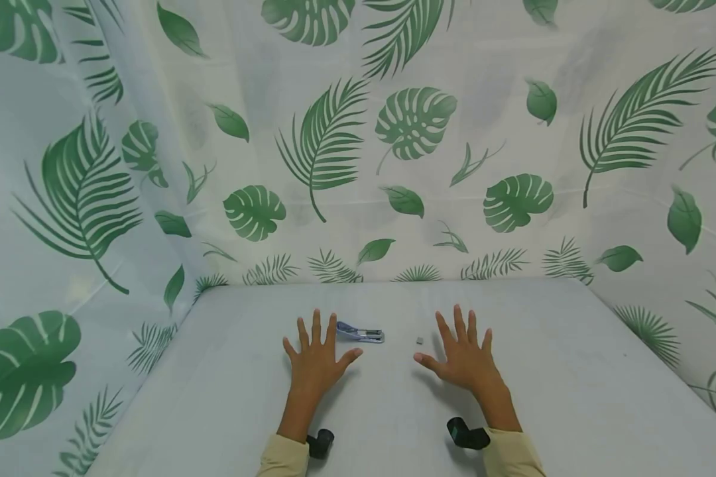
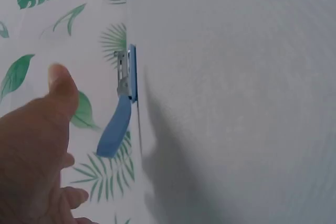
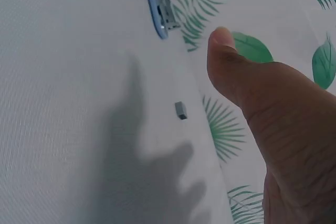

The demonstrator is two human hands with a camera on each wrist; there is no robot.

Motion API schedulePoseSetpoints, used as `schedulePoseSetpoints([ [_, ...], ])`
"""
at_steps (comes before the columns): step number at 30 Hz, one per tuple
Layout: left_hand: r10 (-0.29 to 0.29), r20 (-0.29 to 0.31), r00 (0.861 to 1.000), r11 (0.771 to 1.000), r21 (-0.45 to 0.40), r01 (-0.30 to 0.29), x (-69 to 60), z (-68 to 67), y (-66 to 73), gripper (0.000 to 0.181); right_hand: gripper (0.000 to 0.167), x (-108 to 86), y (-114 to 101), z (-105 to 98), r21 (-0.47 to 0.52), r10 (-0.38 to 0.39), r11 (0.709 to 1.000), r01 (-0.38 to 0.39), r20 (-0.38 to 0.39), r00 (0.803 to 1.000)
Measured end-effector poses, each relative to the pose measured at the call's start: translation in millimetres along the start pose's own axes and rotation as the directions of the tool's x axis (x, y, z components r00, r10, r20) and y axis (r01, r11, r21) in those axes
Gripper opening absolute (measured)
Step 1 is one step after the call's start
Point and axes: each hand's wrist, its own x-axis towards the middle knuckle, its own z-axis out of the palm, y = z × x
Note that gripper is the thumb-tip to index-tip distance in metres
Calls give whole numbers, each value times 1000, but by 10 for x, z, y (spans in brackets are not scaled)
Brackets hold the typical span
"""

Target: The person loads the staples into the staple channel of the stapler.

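A blue stapler [image 1: 360,332] with a bare metal staple channel lies on the white table, its handle swung away from the base in the left wrist view [image 2: 114,129]. To its right lies a small grey block [image 1: 419,340], which looks like a short stick of staples; the right wrist view shows the block [image 3: 180,110] too. My left hand [image 1: 316,364] hovers over the table just left of the stapler, fingers spread. My right hand [image 1: 465,361] hovers right of the grey block with its fingers spread as well. Neither hand holds anything.
The white table [image 1: 382,411] reaches back to a leaf-printed curtain [image 1: 346,232], which also hangs along the left and right sides. Each wrist carries a black camera, such as the right camera [image 1: 468,435]. Shadows of both hands fall on the tabletop.
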Motion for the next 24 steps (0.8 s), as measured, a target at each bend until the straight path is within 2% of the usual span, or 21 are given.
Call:
schedulePoseSetpoints([
  [2, -29, -5, 1000, 998, -49, 29, 22, 44, -4, 83, 103, 9, 11, 29, 5, 3, 1000, -3, 15, 1000],
  [4, -75, -6, 997, 987, -145, 73, 55, 89, -15, 76, 103, 25, 20, 55, 23, 7, 1000, -8, 34, 999],
  [5, -96, -10, 995, 974, -205, 92, 76, 112, -24, 71, 103, 34, 23, 68, 32, 13, 999, -14, 49, 999],
  [6, -123, -14, 992, 953, -281, 114, 100, 132, -33, 67, 103, 43, 25, 81, 42, 17, 999, -19, 61, 998],
  [8, -171, -8, 985, 886, -439, 150, 150, 170, -56, 59, 104, 64, 37, 108, 57, 29, 998, -34, 94, 995],
  [9, -195, 13, 981, 840, -514, 174, 174, 184, -65, 56, 105, 72, 40, 122, 66, 37, 997, -44, 111, 993],
  [11, -223, 62, 973, 733, -647, 209, 206, 211, -84, 52, 106, 80, 51, 160, 78, 51, 995, -62, 139, 989],
  [12, -233, 89, 968, 682, -695, 228, 219, 223, -91, 51, 106, 83, 59, 183, 81, 56, 994, -68, 148, 987],
  [16, -216, 180, 960, 506, -820, 268, 240, 272, -109, 51, 106, 74, 83, 260, 93, 68, 992, -86, 186, 980],
  [21, -170, 213, 962, 406, -875, 265, 278, 331, -130, 52, 102, 40, 78, 287, 106, 63, 991, -87, 210, 976],
  [24, -150, 229, 962, 400, -876, 271, 293, 349, -97, 51, 100, 14, 68, 276, 109, 66, 990, -90, 203, 977],
])
